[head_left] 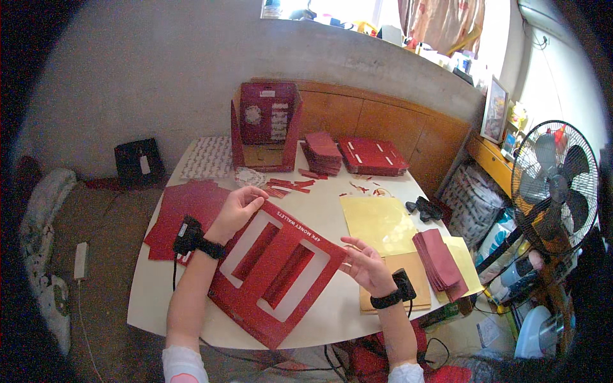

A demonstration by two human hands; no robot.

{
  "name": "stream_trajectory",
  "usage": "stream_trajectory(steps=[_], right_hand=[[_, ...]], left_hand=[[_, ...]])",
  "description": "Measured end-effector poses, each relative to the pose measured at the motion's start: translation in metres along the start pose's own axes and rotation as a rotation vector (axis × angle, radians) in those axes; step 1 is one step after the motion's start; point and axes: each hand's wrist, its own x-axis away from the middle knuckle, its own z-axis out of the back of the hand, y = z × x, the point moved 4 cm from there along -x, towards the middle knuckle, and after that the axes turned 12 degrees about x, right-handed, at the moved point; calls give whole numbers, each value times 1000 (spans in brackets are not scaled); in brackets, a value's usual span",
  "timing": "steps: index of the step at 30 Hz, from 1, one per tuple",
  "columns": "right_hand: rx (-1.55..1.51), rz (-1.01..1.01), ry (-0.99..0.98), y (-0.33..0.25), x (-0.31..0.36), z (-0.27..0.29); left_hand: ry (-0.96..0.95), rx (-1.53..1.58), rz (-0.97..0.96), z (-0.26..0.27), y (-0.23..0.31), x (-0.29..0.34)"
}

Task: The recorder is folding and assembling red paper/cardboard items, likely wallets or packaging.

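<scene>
A flat red cardboard sleeve (263, 273) with two long cut-out windows is held up, tilted, over the front of the white table. My left hand (237, 214) pinches its top left corner between thumb and fingers. At the right corner my right hand (371, 267) grips the edge, thumb below and fingers above. Through the windows show white table and folded red strips. Left of the sleeve, several flat red card pieces (185, 214) lie partly under my left forearm. Close to my right hand are a tan paper piece (399, 268) and a stack of maroon paper wallets (440, 265).
At the back of the white table (156, 300) stand an open maroon box (267, 127), another maroon wallet stack (321, 153) and a pile of red sleeves (373, 156). Red scraps (290, 185) and yellow sheets (380, 223) lie nearer. A black fan (554, 185) stands right.
</scene>
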Motion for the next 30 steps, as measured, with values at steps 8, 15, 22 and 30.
stream_trajectory(steps=[8,15,22,30], right_hand=[[-157,-30,-15,0,0,-4],[-61,197,14,-8,1,-12],[618,728,288,-19,14,-22],[869,828,399,-18,17,-23]], left_hand=[[-35,-9,69,-4,3,2],[-59,-43,49,-6,-6,3],[-15,40,98,-11,-8,6],[-20,43,104,-9,-9,6]])
